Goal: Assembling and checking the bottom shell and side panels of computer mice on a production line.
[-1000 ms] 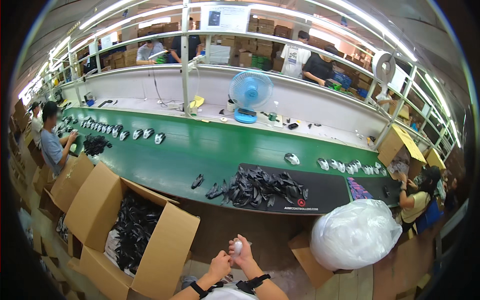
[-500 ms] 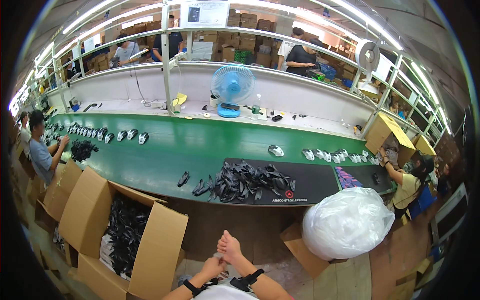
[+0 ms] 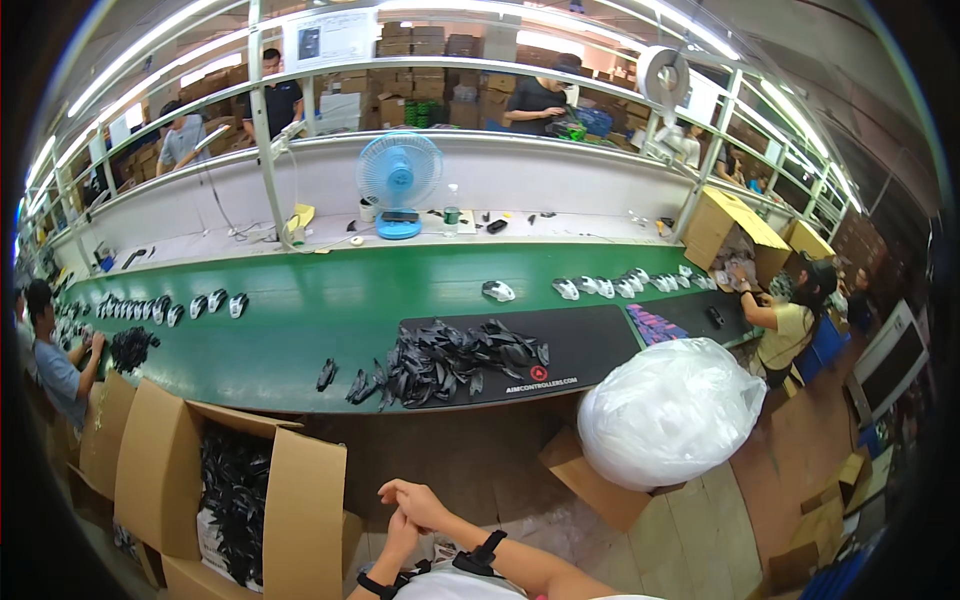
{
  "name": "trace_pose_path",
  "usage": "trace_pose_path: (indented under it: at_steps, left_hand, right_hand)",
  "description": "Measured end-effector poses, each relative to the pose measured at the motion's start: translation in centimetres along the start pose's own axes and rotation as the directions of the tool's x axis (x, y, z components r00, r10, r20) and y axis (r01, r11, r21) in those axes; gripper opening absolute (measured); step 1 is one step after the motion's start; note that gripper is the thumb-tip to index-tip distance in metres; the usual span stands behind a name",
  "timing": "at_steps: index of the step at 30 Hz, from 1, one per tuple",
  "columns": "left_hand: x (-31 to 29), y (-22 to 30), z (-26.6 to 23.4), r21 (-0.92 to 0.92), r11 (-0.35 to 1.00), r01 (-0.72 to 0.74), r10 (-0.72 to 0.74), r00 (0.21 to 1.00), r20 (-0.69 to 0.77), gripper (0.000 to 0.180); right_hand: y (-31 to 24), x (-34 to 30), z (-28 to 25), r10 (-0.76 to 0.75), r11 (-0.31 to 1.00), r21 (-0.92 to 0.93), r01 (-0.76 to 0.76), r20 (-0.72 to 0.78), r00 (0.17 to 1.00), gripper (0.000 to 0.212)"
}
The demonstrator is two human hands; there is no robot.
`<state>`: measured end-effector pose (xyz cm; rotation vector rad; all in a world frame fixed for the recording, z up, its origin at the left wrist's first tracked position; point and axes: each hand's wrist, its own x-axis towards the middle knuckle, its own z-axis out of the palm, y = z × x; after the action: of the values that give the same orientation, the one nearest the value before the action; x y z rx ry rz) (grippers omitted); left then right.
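Note:
My right hand (image 3: 418,505) is raised in front of my body, below the table's near edge. Its fingers point left, slightly bent and apart, with nothing visible in them. Beneath it, my left hand (image 3: 400,538) touches its underside near the wrist; the left fingers are mostly hidden. Black bands circle both wrists. On the green table (image 3: 300,280) ahead lies a heap of black curved plastic shells (image 3: 440,362), partly on a black mat (image 3: 590,350). To the left, an open cardboard box (image 3: 305,510) holds many similar black pieces (image 3: 235,490).
A large white plastic bag (image 3: 670,410) bulges from a box at right. White-and-black mouse-shaped shells (image 3: 600,287) line the table. A blue fan (image 3: 400,180) and bottle (image 3: 452,205) stand behind. Co-workers sit left (image 3: 65,350) and right (image 3: 785,325).
The view has swung right, so the scene sits further left. My right hand has tipped from pointing upward to pointing left, over my left hand.

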<state>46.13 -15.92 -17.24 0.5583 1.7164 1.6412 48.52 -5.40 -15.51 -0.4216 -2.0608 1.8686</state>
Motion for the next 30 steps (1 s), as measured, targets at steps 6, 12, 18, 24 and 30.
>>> trace_pose_path:
  at_steps: [6,12,18,24,30]
  left_hand:
    - [1.1,-2.7,-0.5,-0.11,0.992,-0.054,0.057,0.998,0.029,0.031]
    - [0.4,0.1,0.1,0.071,0.991,-0.11,0.089,0.962,0.256,0.035]
    - [-0.2,1.1,0.1,0.099,0.988,-0.121,0.066,0.896,0.438,0.041]
    - [0.4,1.8,-0.3,-0.017,0.998,0.055,-0.041,0.881,0.471,0.041]
    - [1.6,-0.2,-3.9,0.042,0.949,0.312,-0.312,0.912,0.266,0.027]
  right_hand:
    - [-2.7,-0.4,-0.2,0.152,0.981,-0.116,-0.156,-0.04,0.988,0.024]
    - [-1.1,0.3,-2.5,0.132,0.981,-0.075,-0.178,-0.413,0.901,0.02]
    - [1.8,-1.3,-4.3,0.091,0.971,-0.167,-0.172,-0.408,0.908,0.017]
    - [4.6,-3.8,-10.4,0.254,0.958,0.095,-0.271,-0.72,0.646,0.038]
    - [-3.2,-7.1,-20.8,0.141,0.99,0.12,-0.075,-0.876,0.461,0.054]
